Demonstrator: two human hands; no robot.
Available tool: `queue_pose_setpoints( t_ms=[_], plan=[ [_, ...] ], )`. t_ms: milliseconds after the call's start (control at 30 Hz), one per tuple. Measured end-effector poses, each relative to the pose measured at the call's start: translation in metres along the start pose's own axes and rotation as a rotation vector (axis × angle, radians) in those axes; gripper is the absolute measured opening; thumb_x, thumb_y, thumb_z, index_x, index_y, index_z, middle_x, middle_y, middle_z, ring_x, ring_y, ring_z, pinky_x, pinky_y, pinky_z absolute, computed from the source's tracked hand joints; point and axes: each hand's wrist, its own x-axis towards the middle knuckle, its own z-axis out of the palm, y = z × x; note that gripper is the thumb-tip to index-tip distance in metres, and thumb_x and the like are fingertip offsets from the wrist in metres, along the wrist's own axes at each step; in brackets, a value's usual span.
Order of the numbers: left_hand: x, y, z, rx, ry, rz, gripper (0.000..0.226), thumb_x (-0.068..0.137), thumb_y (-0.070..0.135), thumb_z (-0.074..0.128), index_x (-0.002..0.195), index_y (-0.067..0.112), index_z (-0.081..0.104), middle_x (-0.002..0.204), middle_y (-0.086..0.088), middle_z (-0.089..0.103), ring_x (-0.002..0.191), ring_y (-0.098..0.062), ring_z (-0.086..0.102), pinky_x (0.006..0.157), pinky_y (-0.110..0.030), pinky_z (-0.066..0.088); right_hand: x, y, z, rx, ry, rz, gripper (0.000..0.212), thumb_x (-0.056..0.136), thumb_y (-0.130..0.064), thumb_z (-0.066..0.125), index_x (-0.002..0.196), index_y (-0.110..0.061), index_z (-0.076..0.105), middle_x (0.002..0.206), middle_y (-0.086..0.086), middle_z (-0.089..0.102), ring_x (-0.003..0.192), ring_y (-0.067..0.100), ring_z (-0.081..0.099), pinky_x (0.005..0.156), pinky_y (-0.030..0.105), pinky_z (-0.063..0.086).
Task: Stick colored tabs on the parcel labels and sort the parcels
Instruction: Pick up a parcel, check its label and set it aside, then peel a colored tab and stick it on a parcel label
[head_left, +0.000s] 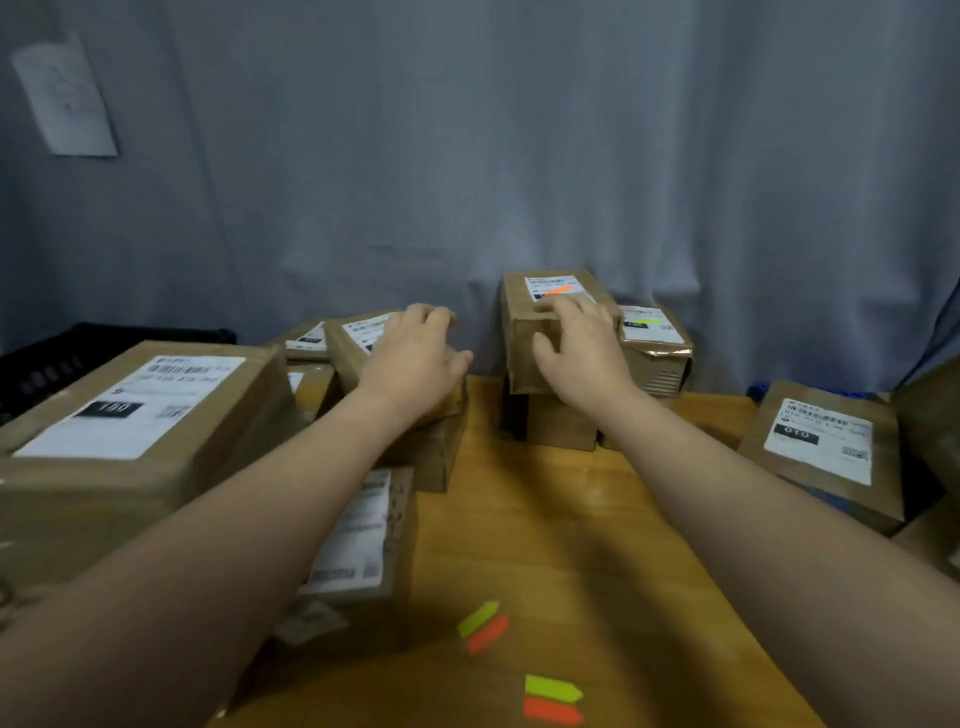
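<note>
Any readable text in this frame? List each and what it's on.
"100", blurry: black block on the label of the big left parcel.
"010": black block on the label of the right parcel.
Other parcel labels and the wall sheet: too blurred to read.

We see a wooden table (545, 545), its top showing down the middle. Near the front edge lie two pairs of arrow tabs, each yellow-green beside orange: one pair (483, 626) left of centre, the other pair (553, 699) closer to us. A flat labelled parcel (358, 540) lies at the left, beside a large box (130, 431). At the back a brown box (558, 423) stands on the wood, carrying another.
</note>
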Motion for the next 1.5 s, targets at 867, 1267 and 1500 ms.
queue_pose_setpoints(
  t_ms=[867,1267,1500],
  plan=[
    [-0.059,0.0,0.015,-1.165,0.372,-0.639,0.035,0.092,0.024,0.051,0.124,0.023,0.037,0.122,-0.005,0.053,0.108,-0.018,0.055,0.087,-0.033,0.052,-0.041,-0.044,0.043,0.964,-0.339,0.443,0.07,0.086,-0.063,0.052,0.144,-0.03,0.029,0.137,-0.004,0.047,0.12,0.015,0.048,0.103,0.039,0.042],
    [-0.182,0.067,0.036,-1.131,0.069,-0.361,0.037,0.074,0.015,0.061,0.104,0.029,0.045,0.112,-0.007,0.055,0.109,-0.018,0.053,0.089,-0.034,0.046,-0.187,0.016,-0.003,1.115,-0.052,0.606,0.077,0.057,-0.055,0.068,0.121,-0.028,0.036,0.116,0.003,0.061,0.091,0.006,0.062,0.081,0.027,0.046],
    [-0.208,0.082,0.049,-1.168,-0.036,-0.36,0.036,0.086,-0.004,0.056,0.108,0.021,0.045,0.114,-0.009,0.058,0.109,-0.017,0.057,0.085,-0.029,0.049,-0.227,0.035,-0.008,1.057,-0.034,0.699,0.05,0.069,-0.048,0.065,0.109,-0.037,0.039,0.123,0.01,0.058,0.105,0.02,0.061,0.097,0.041,0.047]
  ],
)
